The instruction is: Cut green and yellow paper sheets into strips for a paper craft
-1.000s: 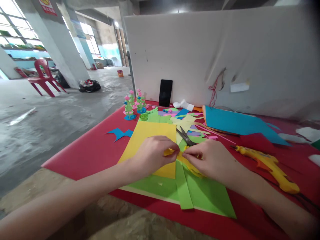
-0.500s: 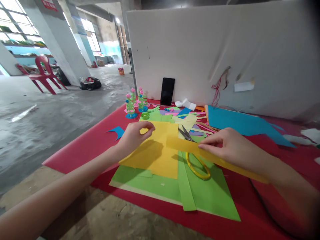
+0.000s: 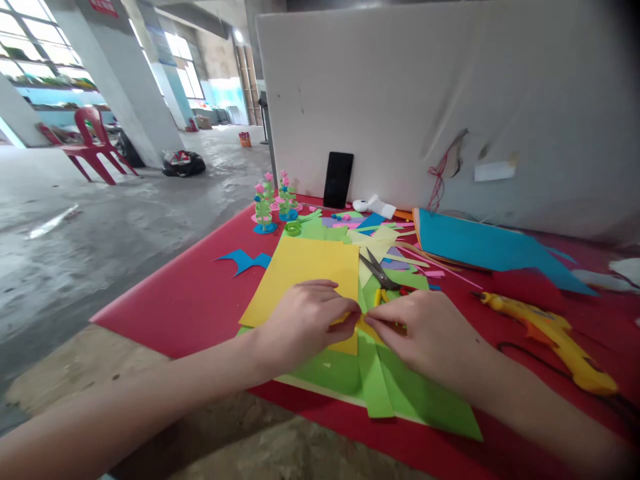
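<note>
My left hand (image 3: 307,323) and my right hand (image 3: 427,328) meet over the papers, fingertips almost touching. Both pinch a yellow paper strip (image 3: 376,333); most of it is hidden by my fingers. Beneath my left hand lies a yellow sheet (image 3: 315,267), on top of green sheets (image 3: 337,373). A loose green strip (image 3: 379,397) runs toward the front edge. Just beyond my right hand are scissors (image 3: 381,275) with open blades, their handles partly covered by that hand.
A yellow glue gun (image 3: 545,337) lies at right with its cord. Behind are blue sheets (image 3: 480,247), a black phone (image 3: 339,180) leaning on the white panel (image 3: 400,100), paper scraps, and small green paper trees (image 3: 263,210). A cut blue piece (image 3: 245,260) lies at left.
My hands have come together from apart. My left hand moved right and down and now pinches the strip. The strip no longer stretches out long, and the glue gun is uncovered.
</note>
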### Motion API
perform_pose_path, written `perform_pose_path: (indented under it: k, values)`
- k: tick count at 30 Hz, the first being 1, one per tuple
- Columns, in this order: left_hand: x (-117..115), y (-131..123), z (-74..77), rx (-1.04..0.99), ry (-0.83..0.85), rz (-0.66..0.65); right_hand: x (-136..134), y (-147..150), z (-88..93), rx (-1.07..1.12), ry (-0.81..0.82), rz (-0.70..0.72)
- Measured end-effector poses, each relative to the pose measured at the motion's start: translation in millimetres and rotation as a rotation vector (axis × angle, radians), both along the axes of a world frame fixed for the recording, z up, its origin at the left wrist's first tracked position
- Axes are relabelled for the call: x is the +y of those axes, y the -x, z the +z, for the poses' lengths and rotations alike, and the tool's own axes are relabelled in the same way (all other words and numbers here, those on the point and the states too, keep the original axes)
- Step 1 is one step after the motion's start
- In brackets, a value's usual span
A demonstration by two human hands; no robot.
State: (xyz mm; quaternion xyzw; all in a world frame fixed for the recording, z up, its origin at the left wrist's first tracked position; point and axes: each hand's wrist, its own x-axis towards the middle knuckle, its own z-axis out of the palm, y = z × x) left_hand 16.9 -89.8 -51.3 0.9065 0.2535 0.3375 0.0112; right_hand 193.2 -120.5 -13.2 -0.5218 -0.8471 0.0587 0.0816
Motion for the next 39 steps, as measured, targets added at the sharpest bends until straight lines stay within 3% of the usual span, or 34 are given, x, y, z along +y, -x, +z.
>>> perform_pose_path:
  k: [6, 12, 16, 19, 23, 27, 32, 39]
  values:
    - [24.9, 18.4, -7.1, -0.019, 0.032, 0.176, 11.5, -21.0, 9.1, -0.012, -0.032, -0.015]
    - [50.0, 43.9, -5.9, -0.070, 0.325, 0.397, 22.9, -39.7, 19.5, 0.033, 0.015, -0.023]
    - [33.5, 32.6, 2.7, -0.163, 0.529, 0.182, 24.4, -35.2, 15.5, 0.144, 0.081, 0.072]
    - [15.1, 17.2, -2.9, -0.060, 0.527, 0.048, 23.0, -25.0, 5.2, 0.230, 0.086, 0.107]
    - [4.0, 8.1, -18.7, -0.029, 0.403, 0.111, 18.9, -11.3, -8.5, 0.365, 0.054, 0.070]
    - [1.1, 9.3, -22.9, -0.030, 0.360, 0.109, 12.6, -0.5, -15.7, 0.403, 0.016, 0.070]
    - [-2.1, 10.4, -14.7, -0.016, 0.313, 0.141, 12.3, 1.1, -16.1, 0.364, -0.030, 0.015]
    - [14.4, 27.6, 12.6, -0.074, 0.425, 0.226, 28.3, -20.6, 0.1, 0.305, -0.080, -0.037]
